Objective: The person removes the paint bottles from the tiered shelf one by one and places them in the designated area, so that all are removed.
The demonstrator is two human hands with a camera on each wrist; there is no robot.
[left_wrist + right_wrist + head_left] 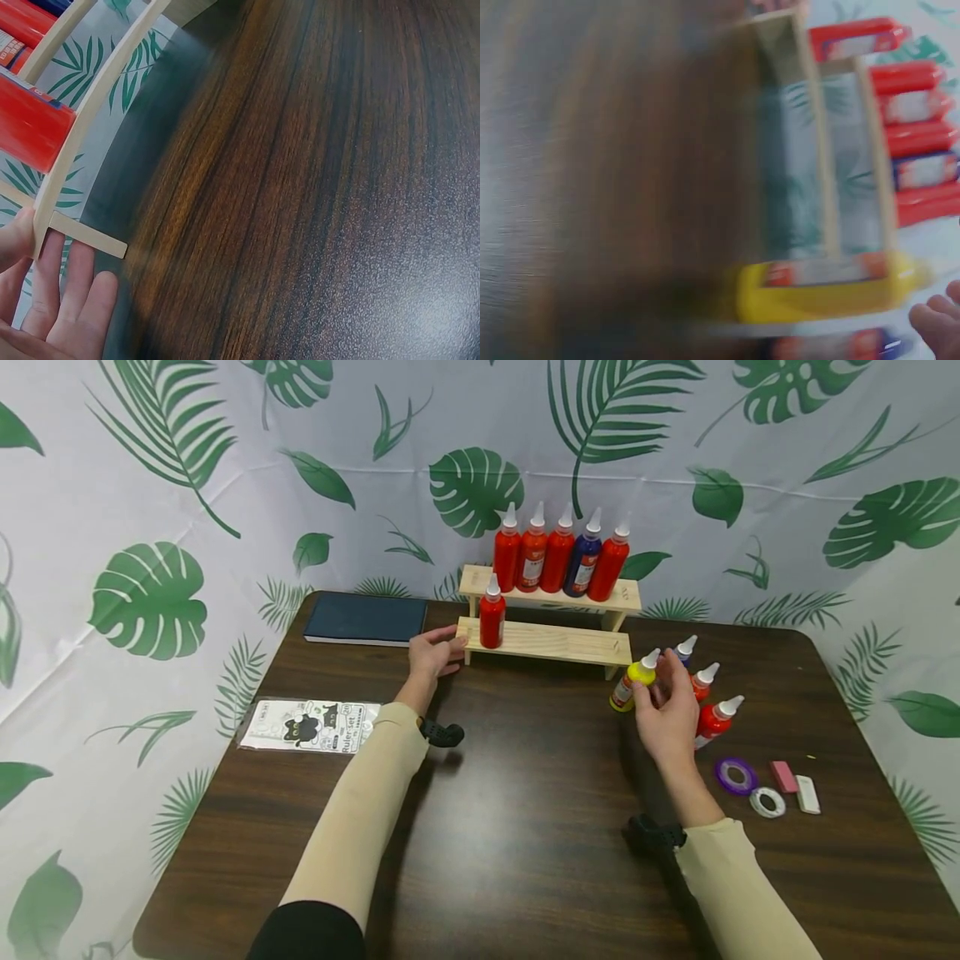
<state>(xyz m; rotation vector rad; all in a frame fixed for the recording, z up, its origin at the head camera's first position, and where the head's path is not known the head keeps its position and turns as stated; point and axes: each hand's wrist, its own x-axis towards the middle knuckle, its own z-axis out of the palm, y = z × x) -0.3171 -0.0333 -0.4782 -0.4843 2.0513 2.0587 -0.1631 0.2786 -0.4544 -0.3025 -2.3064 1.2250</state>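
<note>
My left hand [431, 660] grips the left end of a two-step wooden stand [570, 648], its thumb above the lower board and its fingers below, as the left wrist view shows. One red squeeze bottle [492, 622] stands on that board's left part. Several red bottles [558, 562] and a dark blue bottle [583, 565] line the upper board. Close to the stand's right end is a yellow squeeze bottle [623, 692] with a white nozzle. My right hand [670, 714] is beside it, fingers parted; in the right wrist view its fingertips [936, 322] lie near the nozzle, apart from it.
Behind the right hand stand a blue bottle [684, 650] and red bottles [712, 723]. Purple tape [722, 777], white tape [756, 810], a pink eraser [783, 776] and a white eraser [807, 794] lie farther right. At left are a dark notebook [366, 617] and a packaged ruler set [307, 725].
</note>
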